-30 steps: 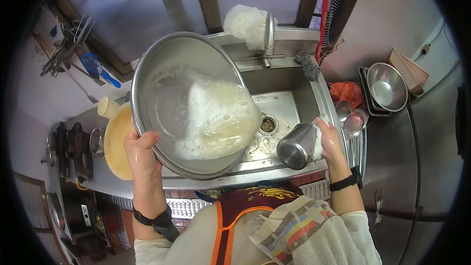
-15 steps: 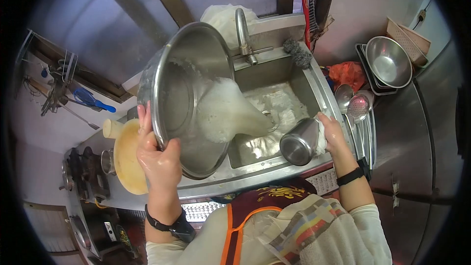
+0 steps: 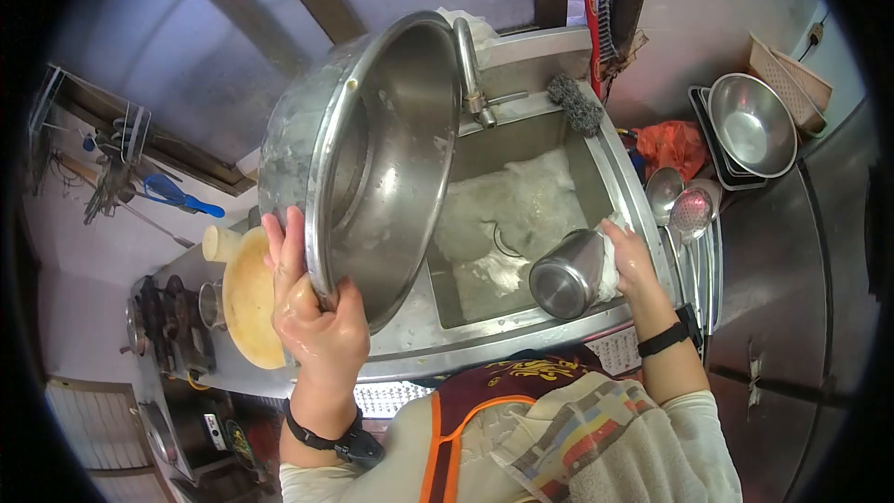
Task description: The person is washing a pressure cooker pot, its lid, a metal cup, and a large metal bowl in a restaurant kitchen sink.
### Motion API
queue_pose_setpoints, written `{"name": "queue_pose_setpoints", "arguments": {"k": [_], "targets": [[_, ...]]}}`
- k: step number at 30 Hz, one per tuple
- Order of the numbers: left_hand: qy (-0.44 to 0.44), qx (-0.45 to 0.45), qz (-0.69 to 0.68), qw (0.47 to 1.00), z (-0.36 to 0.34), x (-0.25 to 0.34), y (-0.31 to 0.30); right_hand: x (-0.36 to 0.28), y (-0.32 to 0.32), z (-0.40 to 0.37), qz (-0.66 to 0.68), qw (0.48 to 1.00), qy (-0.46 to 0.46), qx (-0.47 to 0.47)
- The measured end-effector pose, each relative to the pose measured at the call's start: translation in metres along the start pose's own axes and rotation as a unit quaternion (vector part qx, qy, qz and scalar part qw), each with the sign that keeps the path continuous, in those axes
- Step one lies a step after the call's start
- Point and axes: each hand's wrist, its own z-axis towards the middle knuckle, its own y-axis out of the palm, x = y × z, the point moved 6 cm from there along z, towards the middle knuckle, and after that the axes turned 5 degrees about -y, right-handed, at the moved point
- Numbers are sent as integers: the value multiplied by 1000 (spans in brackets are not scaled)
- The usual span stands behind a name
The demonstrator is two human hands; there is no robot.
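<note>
My left hand (image 3: 321, 317) grips the near-left rim of a large steel basin (image 3: 400, 130), which is tipped steeply on its side over the left part of the sink. Only a little wetness shows inside the basin. My right hand (image 3: 629, 261) holds a steel cup (image 3: 565, 278) by its mouth end, with its base towards me, and a white cloth (image 3: 610, 265) is bunched between fingers and cup. Foamy, cloudy water lies in the sink (image 3: 582, 177) below, around a round drain ring (image 3: 507, 240).
A faucet (image 3: 473, 84) stands behind the sink, with a grey scrubber (image 3: 575, 104) on the rim. Ladles (image 3: 692, 214) and a steel bowl (image 3: 752, 124) are at the right. A round yellowish board (image 3: 251, 303) stands left of the basin.
The basin has tipped further upright, and the foamy water that was pouring from it is now in the sink. My left hand has shifted slightly right with it; the cup has barely moved.
</note>
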Motion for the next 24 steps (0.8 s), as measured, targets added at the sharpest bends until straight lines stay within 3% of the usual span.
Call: {"name": "queue_pose_setpoints", "arguments": {"k": [7,10,11,13,14,18,21,24], "targets": [[-9,-10,18,1000,-3,-4,-1,-9,13,12,6,999,-35,-2],[-61,10,-38,997,-5,-17,-2,-47,41,-8,-15,996,-81,36],[-136,11,-117,984,-7,-28,0,-52,38,0,-28,995,-96,21],[-279,10,-273,920,-12,-51,7,-59,26,23,-56,990,-126,-9],[-285,5,-271,919,-12,-62,7,-67,24,29,-67,988,-142,4],[-464,-7,-433,773,-24,-96,21,-123,40,18,-65,983,-166,-48],[-550,-4,-478,685,-35,-112,39,-155,46,16,-31,982,-177,-57],[-590,-4,-490,641,-49,-121,67,-175,64,8,-25,975,-202,-92]]}}
